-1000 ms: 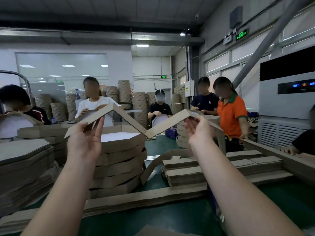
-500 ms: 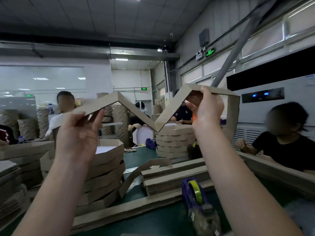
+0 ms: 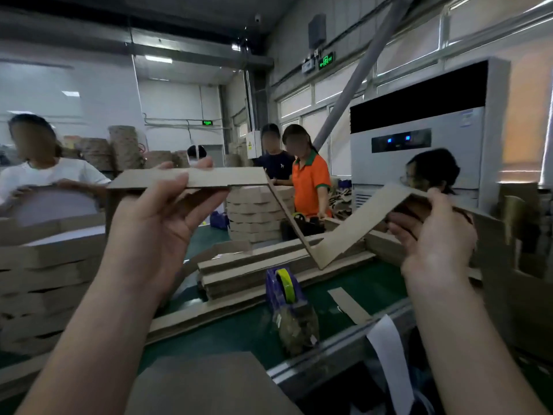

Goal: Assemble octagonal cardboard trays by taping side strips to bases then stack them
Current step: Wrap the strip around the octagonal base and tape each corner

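Lowered since half a second ago, the folded side strip [image 3: 344, 235] hangs above the green table [image 3: 239, 324], its left panel level in the left hand [image 3: 155, 223], which grips it thumb on top, its right end pinched by the right hand [image 3: 434, 235]. Finished trays [image 3: 45, 265] stand stacked at the left. This strip, I judge, is only being shaped: no base is joined, and the tape dispenser [image 3: 287, 295] sits untouched.

Cool light falls from ceiling panels [image 3: 158, 59] and daylight comes through the windows [image 3: 299, 101] on the right. The whole frame is softly motion-blurred, and straight lines bow toward the edges.
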